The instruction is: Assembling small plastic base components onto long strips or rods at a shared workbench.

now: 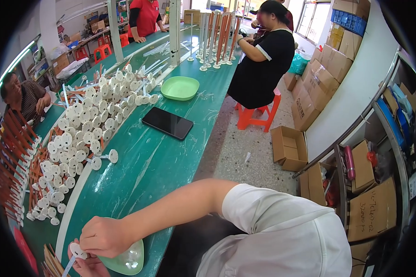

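At the lower left, my left hand point(91, 267) is closed around a pale flat stick with a round white disc point(78, 250) at its end. My right hand point(104, 236) reaches across from the right, fingers pinched together at the edge of that disc. Whatever small thing may be between those fingertips is hidden. Beneath my right wrist is a light green dish point(135, 259) with clear small pieces in it, partly covered by my hand and forearm. A large heap of white disc-ended sticks point(85, 121), some brown and some pale, lies beyond my hands.
A black phone point(167, 123) and another green dish point(180, 88) lie on the green table point(138, 161). Upright sticks point(217, 41) stand at the far end. Several people work around the table. Cartons point(289, 147), a red stool point(259, 113) and a metal rack point(383, 120) are on the right.
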`<state>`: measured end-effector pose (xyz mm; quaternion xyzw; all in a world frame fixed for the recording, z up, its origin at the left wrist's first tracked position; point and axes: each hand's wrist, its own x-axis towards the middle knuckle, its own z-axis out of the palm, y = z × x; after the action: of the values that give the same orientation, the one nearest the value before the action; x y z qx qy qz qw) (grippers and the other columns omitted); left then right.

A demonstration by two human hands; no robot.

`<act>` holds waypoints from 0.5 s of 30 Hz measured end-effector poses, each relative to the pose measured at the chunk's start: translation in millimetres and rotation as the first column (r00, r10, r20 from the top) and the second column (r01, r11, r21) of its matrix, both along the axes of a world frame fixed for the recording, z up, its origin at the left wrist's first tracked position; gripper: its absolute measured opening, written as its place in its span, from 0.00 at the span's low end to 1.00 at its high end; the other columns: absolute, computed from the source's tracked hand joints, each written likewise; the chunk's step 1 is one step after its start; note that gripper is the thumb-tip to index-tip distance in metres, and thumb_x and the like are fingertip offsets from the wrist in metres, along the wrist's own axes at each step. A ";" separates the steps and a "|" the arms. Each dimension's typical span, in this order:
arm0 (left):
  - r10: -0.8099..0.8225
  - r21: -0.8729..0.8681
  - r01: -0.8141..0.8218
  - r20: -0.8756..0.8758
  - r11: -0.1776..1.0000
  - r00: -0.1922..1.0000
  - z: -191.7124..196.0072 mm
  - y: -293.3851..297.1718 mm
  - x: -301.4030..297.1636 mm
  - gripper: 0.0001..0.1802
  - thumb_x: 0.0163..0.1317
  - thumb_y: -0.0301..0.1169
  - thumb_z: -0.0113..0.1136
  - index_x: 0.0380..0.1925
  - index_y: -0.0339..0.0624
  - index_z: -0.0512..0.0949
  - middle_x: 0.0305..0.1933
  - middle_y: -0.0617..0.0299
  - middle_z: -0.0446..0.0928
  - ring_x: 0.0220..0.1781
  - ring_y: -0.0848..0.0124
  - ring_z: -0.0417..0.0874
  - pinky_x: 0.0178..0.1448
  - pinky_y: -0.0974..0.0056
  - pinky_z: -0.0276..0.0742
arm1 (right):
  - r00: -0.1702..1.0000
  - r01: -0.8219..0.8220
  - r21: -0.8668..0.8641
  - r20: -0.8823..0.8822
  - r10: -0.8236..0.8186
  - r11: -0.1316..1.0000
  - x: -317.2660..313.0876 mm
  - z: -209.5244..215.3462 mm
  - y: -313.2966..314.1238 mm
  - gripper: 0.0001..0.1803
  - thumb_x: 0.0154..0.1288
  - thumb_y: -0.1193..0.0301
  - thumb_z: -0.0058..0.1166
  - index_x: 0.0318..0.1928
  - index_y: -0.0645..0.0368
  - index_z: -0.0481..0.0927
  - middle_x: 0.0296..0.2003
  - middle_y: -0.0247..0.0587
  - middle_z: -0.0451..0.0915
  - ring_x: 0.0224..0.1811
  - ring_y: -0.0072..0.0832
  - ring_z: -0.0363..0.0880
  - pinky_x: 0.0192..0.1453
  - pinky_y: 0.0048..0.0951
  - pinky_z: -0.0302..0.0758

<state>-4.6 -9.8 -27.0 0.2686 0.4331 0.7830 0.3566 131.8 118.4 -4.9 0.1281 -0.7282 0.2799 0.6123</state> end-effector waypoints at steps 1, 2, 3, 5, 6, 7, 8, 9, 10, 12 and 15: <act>-0.004 -0.003 0.004 -0.020 1.000 1.000 -3.6 0.0 -1.4 0.16 0.67 0.29 0.55 0.50 0.26 0.74 0.42 0.52 0.80 0.37 0.69 0.82 0.38 0.71 0.78 | 1.000 -0.003 -0.001 0.009 0.003 1.000 0.7 -0.2 0.2 0.07 0.50 0.79 0.58 0.24 0.62 0.71 0.21 0.44 0.75 0.21 0.44 0.74 0.25 0.42 0.69; -0.009 -0.005 0.009 -0.039 1.000 0.999 -6.0 -0.2 -2.5 0.16 0.68 0.28 0.55 0.50 0.26 0.73 0.42 0.52 0.80 0.36 0.70 0.82 0.37 0.71 0.78 | 1.000 -0.004 -0.001 0.008 0.004 1.000 0.3 -0.6 0.2 0.07 0.50 0.79 0.58 0.24 0.62 0.71 0.21 0.44 0.75 0.21 0.44 0.74 0.25 0.42 0.69; -0.008 -0.005 0.007 -0.039 1.000 0.999 -7.3 -0.1 -3.3 0.16 0.68 0.28 0.55 0.50 0.26 0.73 0.42 0.52 0.80 0.36 0.70 0.82 0.37 0.71 0.78 | 1.000 -0.006 0.006 0.025 0.005 1.000 -0.2 -1.0 0.3 0.08 0.51 0.79 0.58 0.24 0.62 0.71 0.21 0.44 0.75 0.21 0.44 0.74 0.25 0.41 0.70; 0.052 -0.034 -0.055 -0.073 0.998 0.996 -4.5 2.3 0.2 0.16 0.66 0.28 0.58 0.48 0.27 0.74 0.37 0.55 0.79 0.30 0.74 0.79 0.32 0.73 0.74 | 0.999 -0.010 0.013 0.042 0.010 1.000 -0.3 -1.4 0.2 0.08 0.51 0.79 0.58 0.24 0.62 0.71 0.21 0.45 0.75 0.22 0.44 0.74 0.25 0.41 0.70; 0.055 -0.033 -0.057 -0.073 0.998 0.996 -9.1 1.0 -6.3 0.16 0.66 0.28 0.58 0.48 0.27 0.74 0.37 0.55 0.79 0.30 0.74 0.79 0.32 0.73 0.74 | 0.999 -0.001 0.014 0.045 0.001 1.000 0.4 -1.9 -0.1 0.08 0.51 0.79 0.58 0.23 0.62 0.71 0.21 0.44 0.75 0.22 0.44 0.74 0.25 0.41 0.70; -0.068 0.033 0.073 -0.141 0.997 0.988 -11.8 0.5 -14.2 0.21 0.70 0.32 0.52 0.57 0.28 0.66 0.51 0.52 0.74 0.46 0.69 0.76 0.49 0.68 0.72 | 0.999 0.008 0.016 0.046 -0.009 1.000 0.9 -1.3 -0.4 0.08 0.50 0.79 0.58 0.23 0.62 0.71 0.21 0.44 0.75 0.21 0.44 0.74 0.25 0.41 0.70; -0.183 0.088 0.206 -0.215 0.975 0.959 -14.6 -0.6 -20.2 0.27 0.73 0.36 0.47 0.65 0.30 0.58 0.64 0.48 0.68 0.63 0.64 0.73 0.67 0.62 0.69 | 0.999 0.007 0.017 0.044 -0.008 1.000 0.8 -0.8 -0.5 0.08 0.50 0.79 0.58 0.23 0.62 0.71 0.21 0.44 0.75 0.21 0.44 0.74 0.25 0.41 0.70; -0.182 0.089 0.205 -0.217 0.975 0.959 -18.3 -2.1 -24.1 0.27 0.73 0.36 0.47 0.65 0.30 0.58 0.64 0.48 0.68 0.63 0.64 0.73 0.67 0.62 0.69 | 0.999 0.019 0.028 0.042 -0.020 0.999 0.5 -0.3 -0.6 0.08 0.50 0.79 0.58 0.23 0.61 0.70 0.20 0.44 0.74 0.21 0.44 0.74 0.25 0.41 0.69; -0.153 0.064 0.173 -0.235 0.983 0.960 -16.6 -1.2 -21.2 0.27 0.73 0.36 0.47 0.65 0.30 0.58 0.63 0.48 0.69 0.62 0.64 0.74 0.66 0.63 0.70 | 0.999 0.031 0.038 0.041 -0.033 0.999 0.6 -0.5 -0.6 0.08 0.50 0.78 0.58 0.22 0.61 0.70 0.20 0.44 0.73 0.21 0.44 0.73 0.25 0.41 0.69; -0.125 0.039 0.139 -0.254 0.990 0.959 -16.5 -0.6 -17.5 0.28 0.73 0.36 0.48 0.65 0.30 0.59 0.63 0.49 0.69 0.61 0.65 0.75 0.65 0.63 0.71 | 0.998 0.036 0.041 0.052 -0.039 0.998 0.8 -1.8 -0.6 0.08 0.50 0.78 0.58 0.22 0.61 0.70 0.19 0.43 0.73 0.20 0.43 0.73 0.24 0.41 0.68; -0.098 0.041 0.108 -0.203 0.993 0.974 -19.0 -0.4 -16.3 0.27 0.73 0.36 0.49 0.64 0.30 0.59 0.62 0.49 0.70 0.60 0.65 0.76 0.63 0.64 0.73 | 0.997 0.046 0.038 0.056 -0.048 0.998 -3.4 -6.0 -2.1 0.09 0.50 0.77 0.57 0.22 0.61 0.70 0.19 0.43 0.72 0.20 0.43 0.72 0.24 0.41 0.68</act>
<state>-20.8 -10.3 -46.0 0.3773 0.4318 0.7435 0.3442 128.4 116.3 -10.9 0.1142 -0.7532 0.2558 0.5951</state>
